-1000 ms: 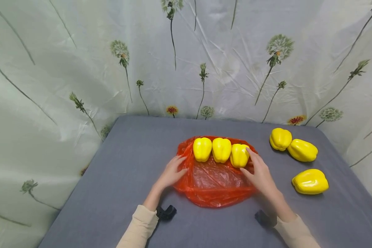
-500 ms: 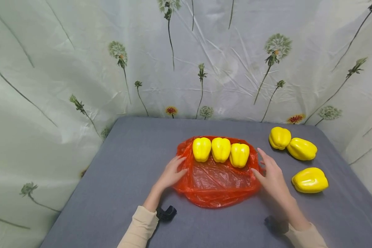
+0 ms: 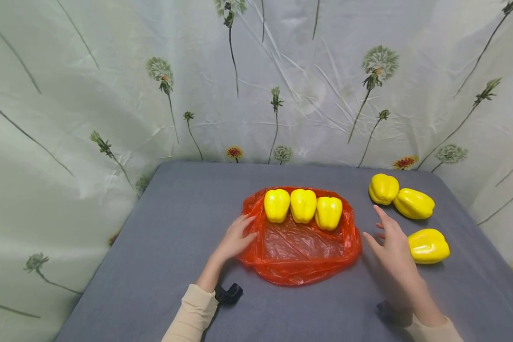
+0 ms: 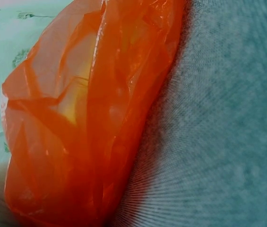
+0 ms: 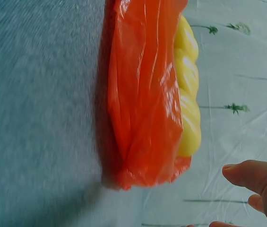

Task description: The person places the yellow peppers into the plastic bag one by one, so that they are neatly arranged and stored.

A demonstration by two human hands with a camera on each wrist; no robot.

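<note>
In the head view, a red plastic bag (image 3: 308, 273) lies spread on the table with its mouth facing up. Three yellow bell peppers (image 3: 303, 206) stand side by side along its far inner edge. My left hand (image 3: 234, 239) rests at the bag's left side, thumb and fingers extended and apart. My right hand (image 3: 394, 247) is off the bag's right side with nothing in it, fingers spread, partly in front of a yellow bell pepper (image 3: 429, 246). The right wrist view shows the bag (image 5: 145, 94), the peppers (image 5: 188, 109) in it, and my thumb (image 5: 251, 174) apart from them.
Two more yellow bell peppers touch at the far right, one standing (image 3: 384, 189) and one lying (image 3: 414, 204). A grey cloth covers the table (image 3: 188, 204). Behind it hangs a pale curtain (image 3: 239, 71) with dandelion prints. A black wrist device (image 3: 229, 294) is by the left sleeve.
My right hand has left the right-hand pepper in the bag and moved right, out past the bag's edge toward the loose peppers. The left hand has stayed at the bag.
</note>
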